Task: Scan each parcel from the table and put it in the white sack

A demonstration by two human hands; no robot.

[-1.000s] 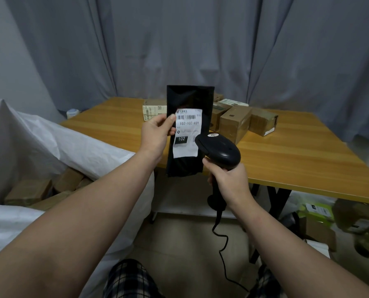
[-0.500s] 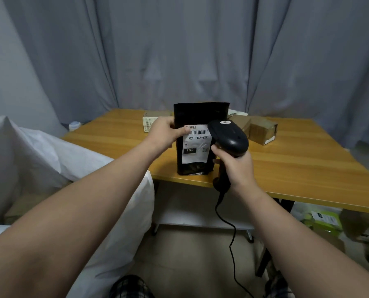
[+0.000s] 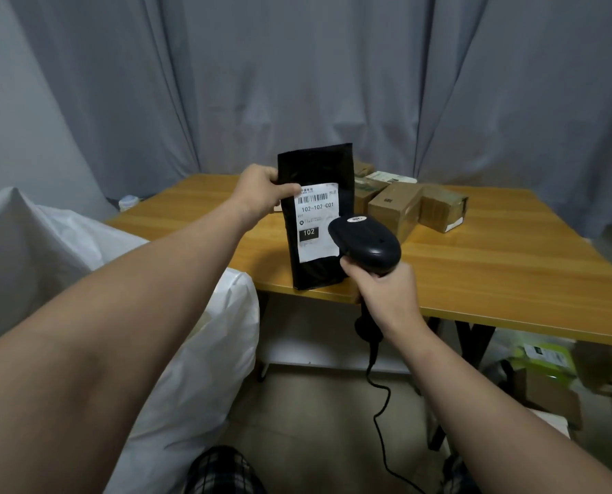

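Checked cloth of our trousers (image 3: 222,472) shows at the bottom edge, and the white sack (image 3: 197,369) bulges just to our left, beside the desk (image 3: 493,272). Our right hand (image 3: 386,297) holds the black scanner (image 3: 365,244) by its handle, fingers (image 3: 351,270) curled round it, its cable (image 3: 379,404) hanging down below. The scanner's head sits just in front of the white label (image 3: 317,222) on a black parcel (image 3: 315,169). Our left hand (image 3: 258,194) holds that parcel upright by its left edge, thumb (image 3: 288,190) on the front pinching it, its lower end over the desk's near edge. Behind it brown boxes (image 3: 393,208) sit clustered on the desk, with a grey curtain (image 3: 297,83) beyond.
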